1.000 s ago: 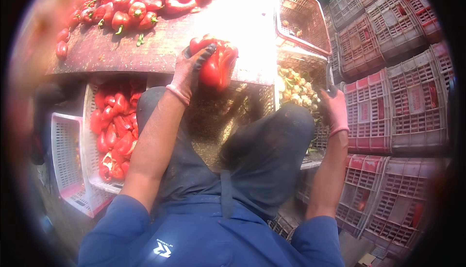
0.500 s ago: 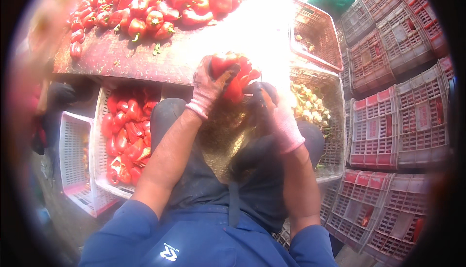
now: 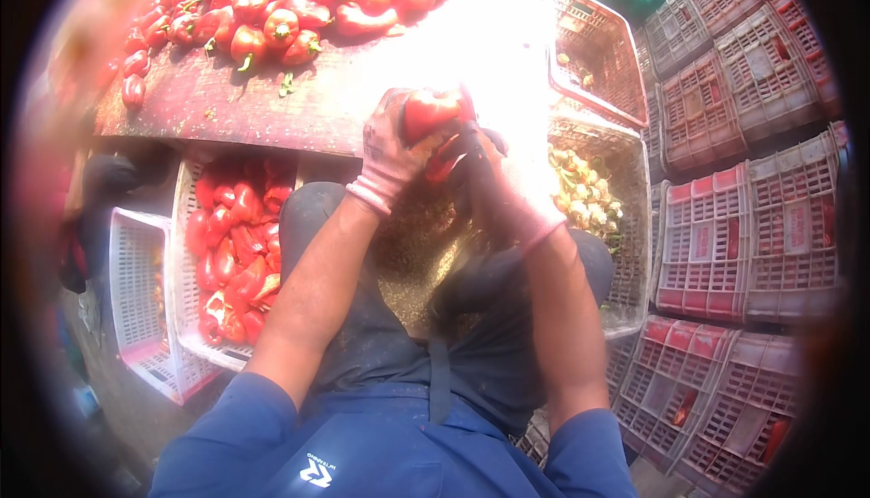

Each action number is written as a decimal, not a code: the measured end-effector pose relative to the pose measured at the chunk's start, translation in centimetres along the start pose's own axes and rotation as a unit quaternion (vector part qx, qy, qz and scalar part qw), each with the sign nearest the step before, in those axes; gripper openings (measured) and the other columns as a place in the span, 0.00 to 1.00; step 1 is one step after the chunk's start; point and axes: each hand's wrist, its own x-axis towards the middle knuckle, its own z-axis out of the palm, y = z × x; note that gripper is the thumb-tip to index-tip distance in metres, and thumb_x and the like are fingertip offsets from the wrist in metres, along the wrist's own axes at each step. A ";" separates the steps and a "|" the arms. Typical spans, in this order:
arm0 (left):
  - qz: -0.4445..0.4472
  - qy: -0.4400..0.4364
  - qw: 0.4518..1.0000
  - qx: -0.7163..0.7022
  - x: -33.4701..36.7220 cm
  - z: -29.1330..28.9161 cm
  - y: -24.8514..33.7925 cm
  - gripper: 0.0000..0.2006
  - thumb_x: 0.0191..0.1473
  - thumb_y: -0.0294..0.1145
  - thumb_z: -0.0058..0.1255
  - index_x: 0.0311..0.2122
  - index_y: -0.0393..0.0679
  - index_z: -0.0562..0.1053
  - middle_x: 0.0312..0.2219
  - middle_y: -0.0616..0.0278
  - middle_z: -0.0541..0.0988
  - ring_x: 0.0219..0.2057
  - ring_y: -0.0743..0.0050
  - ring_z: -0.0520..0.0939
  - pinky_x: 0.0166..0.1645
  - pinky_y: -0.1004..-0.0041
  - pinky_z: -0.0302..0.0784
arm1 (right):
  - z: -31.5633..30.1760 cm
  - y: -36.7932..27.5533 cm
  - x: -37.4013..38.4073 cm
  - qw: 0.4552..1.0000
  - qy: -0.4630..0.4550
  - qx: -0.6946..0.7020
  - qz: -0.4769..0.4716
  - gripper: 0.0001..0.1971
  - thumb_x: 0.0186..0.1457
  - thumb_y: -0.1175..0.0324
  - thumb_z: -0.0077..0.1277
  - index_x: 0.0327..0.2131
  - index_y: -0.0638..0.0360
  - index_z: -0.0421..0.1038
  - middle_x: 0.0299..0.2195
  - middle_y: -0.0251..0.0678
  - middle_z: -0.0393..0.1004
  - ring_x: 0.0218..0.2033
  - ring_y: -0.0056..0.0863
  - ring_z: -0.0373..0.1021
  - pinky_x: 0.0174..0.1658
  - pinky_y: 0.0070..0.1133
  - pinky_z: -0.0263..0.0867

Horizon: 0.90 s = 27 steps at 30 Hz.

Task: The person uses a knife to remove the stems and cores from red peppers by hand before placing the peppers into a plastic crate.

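In front of me, above my knees, a red bell pepper (image 3: 430, 114) is in my gloved left hand (image 3: 395, 138), whose fingers wrap round its left side. My right hand (image 3: 494, 176), also gloved, presses against the pepper's lower right side with its fingers curled in. Whatever the right fingers grip is hidden by the glove and the glare. By my left knee stands a crate (image 3: 188, 267) of red peppers (image 3: 237, 253), some of them cut open. To the right of my right knee a crate (image 3: 634, 226) holds pale green pepper cores (image 3: 583, 192).
A heap of whole red peppers (image 3: 299, 9) lies on the reddish work table (image 3: 217, 108). Strong glare whitens the table's right part. An upright crate (image 3: 594, 54) is at the far right, stacked crates (image 3: 702, 235) rise beyond it. A white crate (image 3: 138, 267) leans at the left.
My right hand has come up and inward against the pepper, having been slightly apart below it. The pepper has turned in my left hand.
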 end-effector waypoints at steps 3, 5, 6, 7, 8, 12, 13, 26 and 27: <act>-0.038 -0.013 0.999 -0.012 0.6 0.6 -0.7 0.24 0.41 0.28 0.71 0.45 0.40 0.74 0.40 0.53 0.79 0.43 0.51 0.81 0.51 0.62 0.76 | -0.6 -0.8 1.2 0.999 -0.015 -0.039 0.015 0.22 0.68 0.48 0.42 0.42 0.59 0.72 0.23 0.36 0.75 0.15 0.27 0.69 0.16 0.23 0.64; -0.046 0.004 0.998 -0.030 0.6 1.1 -1.2 0.22 0.40 0.28 0.70 0.43 0.41 0.75 0.39 0.54 0.79 0.43 0.52 0.81 0.51 0.62 0.76 | -0.9 -2.6 1.3 0.993 -0.026 -0.104 0.038 0.25 0.68 0.47 0.38 0.40 0.60 0.76 0.27 0.36 0.75 0.21 0.25 0.70 0.28 0.23 0.69; -0.043 0.017 0.998 -0.041 0.7 1.4 -1.4 0.21 0.39 0.29 0.70 0.42 0.44 0.77 0.39 0.54 0.79 0.43 0.51 0.80 0.49 0.61 0.77 | -1.2 -2.8 1.7 0.992 -0.034 -0.116 0.039 0.27 0.66 0.43 0.40 0.39 0.60 0.76 0.25 0.36 0.74 0.20 0.25 0.69 0.26 0.23 0.69; -0.041 0.028 0.997 -0.054 0.6 1.7 -1.5 0.20 0.39 0.29 0.70 0.41 0.46 0.78 0.39 0.55 0.79 0.43 0.51 0.80 0.48 0.60 0.77 | -1.4 -2.9 2.0 0.991 -0.037 -0.118 0.043 0.28 0.65 0.42 0.41 0.39 0.60 0.76 0.25 0.35 0.74 0.19 0.25 0.69 0.25 0.23 0.68; -0.048 0.022 0.997 -0.049 0.5 1.9 -1.7 0.21 0.39 0.27 0.70 0.42 0.44 0.77 0.40 0.54 0.79 0.44 0.52 0.80 0.51 0.61 0.76 | -1.5 -3.0 2.4 0.991 -0.040 -0.121 0.048 0.28 0.65 0.41 0.42 0.38 0.60 0.76 0.25 0.35 0.73 0.19 0.25 0.69 0.24 0.24 0.67; -0.043 0.011 0.999 -0.026 0.7 2.4 -2.2 0.24 0.40 0.23 0.68 0.46 0.40 0.76 0.47 0.54 0.77 0.50 0.54 0.78 0.58 0.62 0.73 | -2.0 -1.9 4.2 0.995 -0.060 -0.017 0.075 0.20 0.68 0.51 0.43 0.40 0.62 0.71 0.20 0.38 0.73 0.10 0.28 0.67 0.09 0.24 0.62; -0.033 0.013 0.999 -0.020 0.8 2.5 -2.2 0.24 0.40 0.22 0.68 0.47 0.40 0.76 0.48 0.53 0.77 0.52 0.54 0.78 0.59 0.62 0.72 | -2.2 -1.6 4.5 0.994 -0.071 -0.017 0.084 0.23 0.66 0.47 0.44 0.39 0.61 0.72 0.21 0.37 0.73 0.12 0.27 0.68 0.12 0.23 0.63; -0.046 0.012 0.998 -0.047 1.2 3.6 -3.0 0.23 0.38 0.26 0.69 0.45 0.41 0.78 0.56 0.49 0.73 0.58 0.50 0.74 0.62 0.61 0.72 | -3.3 -1.9 5.4 0.991 -0.104 -0.049 0.065 0.24 0.59 0.46 0.50 0.36 0.61 0.76 0.23 0.33 0.72 0.16 0.23 0.68 0.16 0.20 0.63; -0.055 0.016 0.997 -0.046 1.1 3.6 -3.3 0.23 0.39 0.26 0.69 0.45 0.41 0.78 0.56 0.49 0.73 0.58 0.50 0.73 0.62 0.61 0.72 | -3.2 -1.8 5.2 0.991 -0.098 -0.054 0.070 0.24 0.59 0.46 0.50 0.36 0.62 0.76 0.23 0.33 0.72 0.16 0.22 0.68 0.16 0.20 0.62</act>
